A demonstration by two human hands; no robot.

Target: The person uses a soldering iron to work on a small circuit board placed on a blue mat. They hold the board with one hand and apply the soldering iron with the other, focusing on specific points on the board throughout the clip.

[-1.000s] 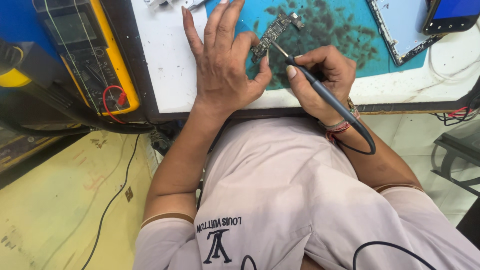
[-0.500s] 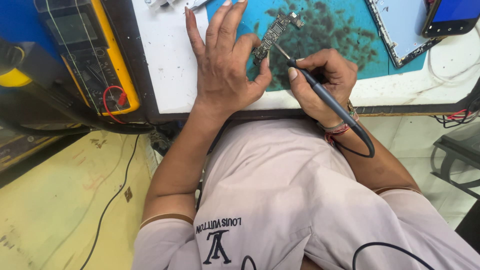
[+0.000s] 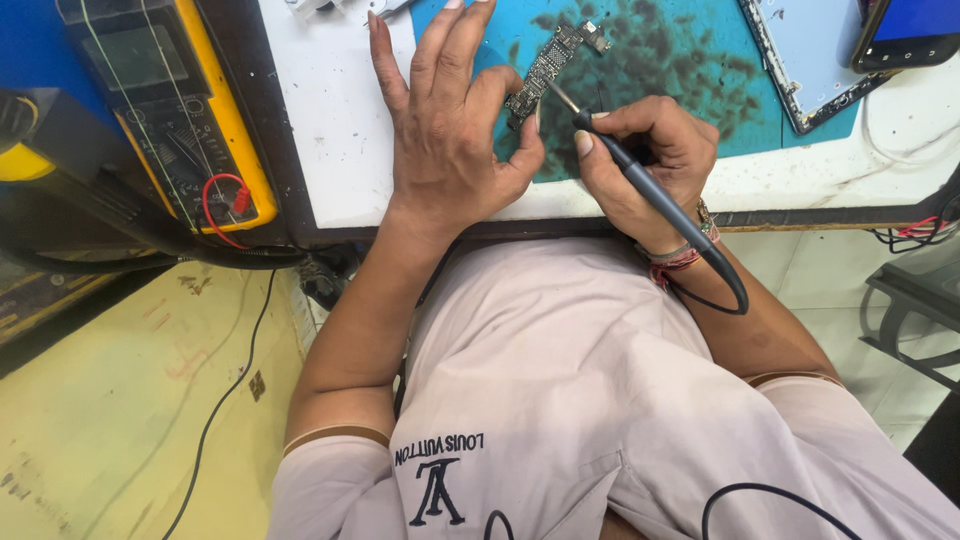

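Note:
A narrow dark circuit board [image 3: 552, 64] lies on a stained teal work mat [image 3: 690, 60] on the white bench. My left hand [image 3: 450, 130] rests flat beside the board, thumb and forefinger pressing its lower end, the other fingers spread. My right hand [image 3: 650, 165] grips a slim grey soldering iron [image 3: 640, 180] like a pen. Its metal tip touches the board's middle. The iron's black cord loops back past my right wrist.
A yellow multimeter [image 3: 170, 120] with red leads sits at the left bench edge. A phone frame [image 3: 810, 60] and a phone with a blue screen [image 3: 910, 35] lie at the upper right. Black cables hang over the yellowish floor on the left.
Both hands stay on the board and iron with only slight shifts. The view has drifted a little.

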